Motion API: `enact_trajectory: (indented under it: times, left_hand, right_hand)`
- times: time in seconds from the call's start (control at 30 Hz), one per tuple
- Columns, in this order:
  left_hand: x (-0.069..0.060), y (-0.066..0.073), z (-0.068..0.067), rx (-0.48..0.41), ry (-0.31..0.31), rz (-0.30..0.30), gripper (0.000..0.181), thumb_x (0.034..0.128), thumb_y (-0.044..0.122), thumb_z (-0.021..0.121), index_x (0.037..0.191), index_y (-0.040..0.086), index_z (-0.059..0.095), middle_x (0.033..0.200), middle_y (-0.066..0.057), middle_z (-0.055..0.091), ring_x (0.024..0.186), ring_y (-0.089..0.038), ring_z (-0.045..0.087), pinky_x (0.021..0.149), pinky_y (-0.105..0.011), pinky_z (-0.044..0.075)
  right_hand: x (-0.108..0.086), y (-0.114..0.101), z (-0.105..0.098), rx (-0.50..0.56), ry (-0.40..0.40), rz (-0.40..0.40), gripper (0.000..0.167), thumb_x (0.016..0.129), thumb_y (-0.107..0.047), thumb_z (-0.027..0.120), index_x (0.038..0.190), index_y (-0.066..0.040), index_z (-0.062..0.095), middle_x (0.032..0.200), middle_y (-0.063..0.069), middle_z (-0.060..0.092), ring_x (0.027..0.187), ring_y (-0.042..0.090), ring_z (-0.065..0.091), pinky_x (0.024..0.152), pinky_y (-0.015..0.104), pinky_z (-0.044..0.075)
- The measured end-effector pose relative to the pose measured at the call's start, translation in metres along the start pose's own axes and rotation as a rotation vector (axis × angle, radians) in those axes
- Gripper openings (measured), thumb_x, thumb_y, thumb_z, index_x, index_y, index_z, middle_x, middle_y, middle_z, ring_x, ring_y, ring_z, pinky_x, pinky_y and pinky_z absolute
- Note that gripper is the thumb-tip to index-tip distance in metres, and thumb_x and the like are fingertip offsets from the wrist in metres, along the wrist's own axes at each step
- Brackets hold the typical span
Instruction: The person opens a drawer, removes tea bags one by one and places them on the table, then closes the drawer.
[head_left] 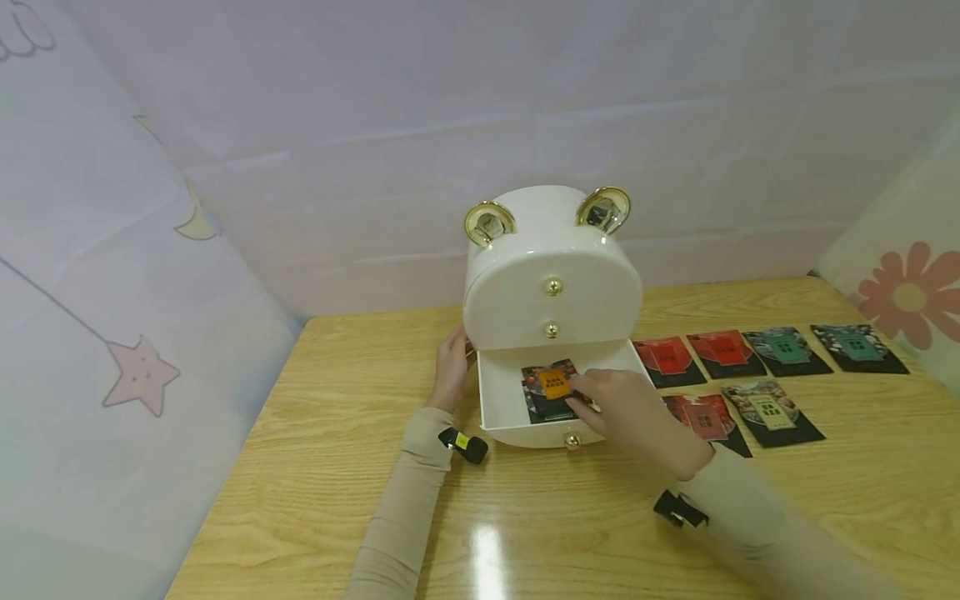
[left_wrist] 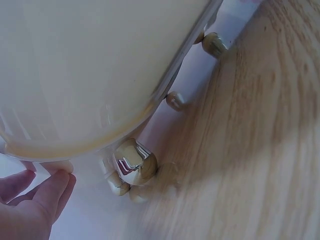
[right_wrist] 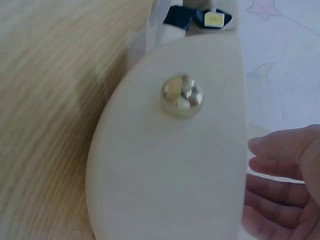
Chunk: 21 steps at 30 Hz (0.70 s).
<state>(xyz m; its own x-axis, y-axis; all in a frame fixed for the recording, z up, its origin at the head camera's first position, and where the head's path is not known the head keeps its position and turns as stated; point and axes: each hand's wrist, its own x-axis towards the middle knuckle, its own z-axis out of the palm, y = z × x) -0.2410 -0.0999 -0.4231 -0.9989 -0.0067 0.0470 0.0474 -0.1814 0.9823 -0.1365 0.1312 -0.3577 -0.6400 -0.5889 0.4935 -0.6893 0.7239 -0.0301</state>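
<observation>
A white case (head_left: 552, 308) with two gold-rimmed ears and gold ball knobs stands on the table, its bottom drawer (head_left: 491, 396) pulled out. Inside the drawer lies a dark packet with an orange label (head_left: 555, 383); a packet with a bit of green seems to lie under it. My right hand (head_left: 630, 417) reaches over the drawer's front, fingertips at the orange-labelled packet's right edge, thumb and forefinger slightly apart. In the right wrist view, no packet shows between the fingers. My left hand (head_left: 450, 371) touches the case's left side with its fingertips (left_wrist: 60, 187).
Right of the case, several packets lie in two rows: red-labelled (head_left: 667, 358) and green-labelled ones (head_left: 787, 348) behind, a pinkish-labelled packet (head_left: 705, 421) and a pale yellow-labelled packet (head_left: 772, 412) in front. Pale printed cloth (head_left: 375, 167) hangs behind the wooden table (head_left: 337, 467).
</observation>
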Motion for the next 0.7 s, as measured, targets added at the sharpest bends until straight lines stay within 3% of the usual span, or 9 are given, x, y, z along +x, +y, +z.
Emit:
enact_trajectory:
  times: [0.1, 0.2, 0.37, 0.53, 0.7]
  left_hand:
    - [0.001, -0.001, 0.000, -0.007, -0.003, 0.002, 0.040, 0.1002, 0.023, 0.033, 0.130, -0.001, 0.047, 0.124, -0.016, 0.051, 0.113, -0.025, 0.050, 0.098, -0.039, 0.037]
    - [0.001, 0.000, 0.000, -0.008, 0.009, -0.005, 0.039, 0.1000, 0.022, 0.033, 0.128, 0.000, 0.048, 0.121, -0.015, 0.052, 0.111, -0.024, 0.051, 0.098, -0.039, 0.038]
    - [0.001, -0.001, 0.001, -0.007, 0.020, -0.009, 0.038, 0.0996, 0.021, 0.034, 0.126, -0.001, 0.050, 0.119, -0.015, 0.053, 0.109, -0.024, 0.052, 0.097, -0.039, 0.039]
    - [0.002, -0.002, 0.001, -0.023, 0.030, -0.006, 0.038, 0.0987, 0.020, 0.036, 0.126, -0.002, 0.050, 0.118, -0.015, 0.053, 0.107, -0.024, 0.053, 0.096, -0.039, 0.039]
    - [0.003, -0.001, 0.002, -0.030, 0.041, -0.013, 0.037, 0.0986, 0.019, 0.036, 0.124, -0.002, 0.051, 0.115, -0.014, 0.054, 0.103, -0.021, 0.054, 0.096, -0.039, 0.040]
  right_hand:
    - [0.007, 0.010, 0.004, 0.026, -0.114, 0.043, 0.027, 0.070, -0.016, 0.078, 0.092, -0.005, 0.065, 0.080, 0.004, 0.062, 0.061, 0.014, 0.055, 0.051, 0.026, 0.046]
    - [0.015, 0.018, 0.012, 0.085, -0.238, 0.076, 0.040, 0.070, -0.018, 0.079, 0.104, -0.004, 0.064, 0.099, 0.008, 0.062, 0.081, 0.022, 0.060, 0.067, 0.034, 0.051]
    - [0.024, 0.029, 0.028, 0.179, -0.427, 0.107, 0.060, 0.068, -0.017, 0.079, 0.121, -0.002, 0.056, 0.122, 0.019, 0.052, 0.109, 0.037, 0.049, 0.090, 0.048, 0.042]
    - [0.031, 0.034, 0.040, 0.162, -0.530, 0.060, 0.071, 0.066, -0.017, 0.080, 0.129, -0.002, 0.049, 0.129, 0.024, 0.045, 0.116, 0.041, 0.042, 0.093, 0.049, 0.039]
    - [0.034, 0.035, 0.046, 0.141, -0.627, 0.022, 0.070, 0.069, -0.013, 0.077, 0.131, -0.001, 0.047, 0.132, 0.026, 0.042, 0.120, 0.042, 0.039, 0.096, 0.050, 0.035]
